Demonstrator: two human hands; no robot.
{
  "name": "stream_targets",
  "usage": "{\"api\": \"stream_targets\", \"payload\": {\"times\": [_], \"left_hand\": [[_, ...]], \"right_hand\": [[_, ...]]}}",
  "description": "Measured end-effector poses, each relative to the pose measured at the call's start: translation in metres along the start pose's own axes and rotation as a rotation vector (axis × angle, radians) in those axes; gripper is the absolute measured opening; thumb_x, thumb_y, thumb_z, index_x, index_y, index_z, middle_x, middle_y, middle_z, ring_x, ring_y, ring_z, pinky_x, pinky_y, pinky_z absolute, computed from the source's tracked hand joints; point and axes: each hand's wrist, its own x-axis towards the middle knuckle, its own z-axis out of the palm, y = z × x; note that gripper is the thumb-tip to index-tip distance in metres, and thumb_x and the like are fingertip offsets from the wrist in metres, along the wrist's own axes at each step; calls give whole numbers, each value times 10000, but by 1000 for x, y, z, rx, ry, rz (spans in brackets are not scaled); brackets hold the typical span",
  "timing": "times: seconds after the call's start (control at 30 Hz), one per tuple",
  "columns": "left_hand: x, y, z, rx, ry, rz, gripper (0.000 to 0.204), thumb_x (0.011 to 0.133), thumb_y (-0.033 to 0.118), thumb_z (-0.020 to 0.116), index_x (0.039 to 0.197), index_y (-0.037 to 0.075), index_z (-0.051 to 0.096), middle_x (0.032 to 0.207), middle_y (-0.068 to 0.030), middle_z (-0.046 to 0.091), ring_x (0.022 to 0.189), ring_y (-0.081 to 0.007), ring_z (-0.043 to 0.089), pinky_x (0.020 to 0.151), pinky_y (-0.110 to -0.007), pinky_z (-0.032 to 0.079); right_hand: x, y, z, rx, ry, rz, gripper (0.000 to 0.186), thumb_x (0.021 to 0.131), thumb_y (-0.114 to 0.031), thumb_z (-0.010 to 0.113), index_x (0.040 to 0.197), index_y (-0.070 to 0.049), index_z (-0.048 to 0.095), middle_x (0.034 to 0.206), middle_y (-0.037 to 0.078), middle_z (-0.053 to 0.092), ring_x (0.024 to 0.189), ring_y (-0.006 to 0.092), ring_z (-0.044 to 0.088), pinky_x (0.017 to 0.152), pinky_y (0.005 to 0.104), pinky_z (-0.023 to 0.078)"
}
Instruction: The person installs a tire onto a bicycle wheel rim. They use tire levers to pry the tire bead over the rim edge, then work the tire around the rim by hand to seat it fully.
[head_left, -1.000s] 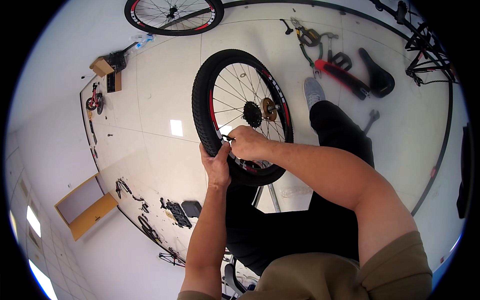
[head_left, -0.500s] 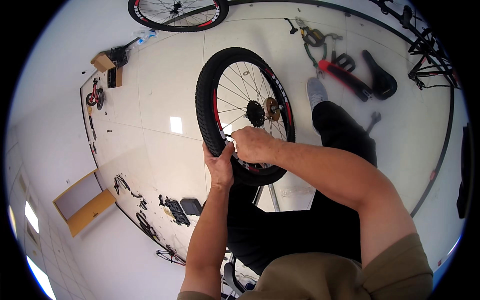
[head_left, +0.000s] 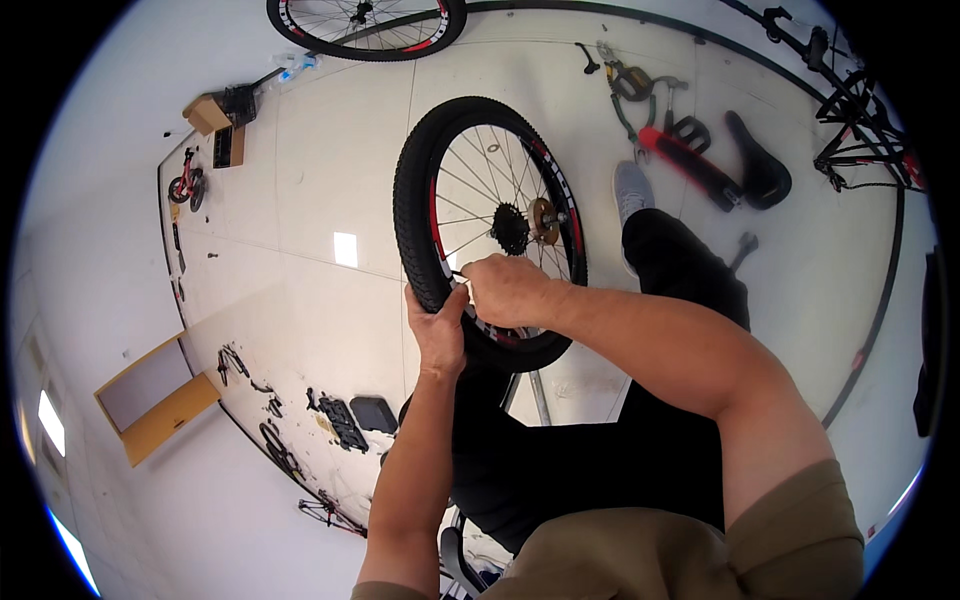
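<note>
A bicycle wheel (head_left: 412, 190) with a black knobby tyre and a red, white and black rim stands tilted in front of me. At its hub are a black cassette (head_left: 510, 229) and a brown disc (head_left: 543, 220) beside the axle end. My left hand (head_left: 438, 335) is closed around the lower left of the tyre, thumb against the rim. My right hand (head_left: 508, 290) is closed at the inner side of the rim, close to the left thumb. A small dark piece shows by its fingertips; what those fingers hold is mostly hidden.
Another wheel (head_left: 365, 52) lies at the far edge. To the right are a saddle (head_left: 765, 175), a red and black long part (head_left: 690, 165), a pedal (head_left: 690, 132), a wrench (head_left: 745, 248) and a bicycle frame (head_left: 860, 130). An open tool case (head_left: 345, 425) lies left of my legs.
The view has shifted slightly, so the surroundings sit a little differently. Both hands keep their places on the wheel; nothing was visibly taken or let go.
</note>
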Motion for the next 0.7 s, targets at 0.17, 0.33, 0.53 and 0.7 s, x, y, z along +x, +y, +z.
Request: {"api": "stream_targets", "payload": {"times": [0.17, 0.33, 0.53, 0.7], "left_hand": [[-3, 8, 6, -2, -5, 4, 337, 885, -1, 697, 1174, 50, 531, 987, -41, 619, 866, -145, 609, 776, -305, 522], [-14, 15, 10, -9, -10, 44, 351, 883, 27, 724, 1185, 27, 545, 998, -48, 631, 863, -145, 612, 779, -293, 519], [-20, 16, 23, 62, 182, 201, 434, 905, 71, 751, 1276, -49, 562, 1044, -55, 657, 892, -110, 605, 810, -253, 501], [-24, 20, 22, 157, 133, 293, 392, 960, 107, 701, 1292, -53, 564, 1056, -68, 669, 901, -129, 613, 823, -268, 514]], "right_hand": [[8, 3, -1, 36, -17, 49, 291, 890, -139, 575, 1103, 15, 701, 1025, 260, 708, 993, 421, 691, 897, 505, 541], [13, 8, 4, 113, 33, 126, 286, 882, -165, 591, 1055, 29, 712, 1073, 243, 700, 1037, 397, 677, 889, 494, 541], [18, 6, -6, 664, -89, 347, 153, 842, -90, 589, 832, 42, 665, 758, 177, 644, 581, 260, 622, 490, 419, 486], [10, -8, -14, 1087, -90, 526, 157, 817, -89, 602, 677, -33, 559, 632, 71, 540, 465, 172, 478, 403, 352, 372]]}}
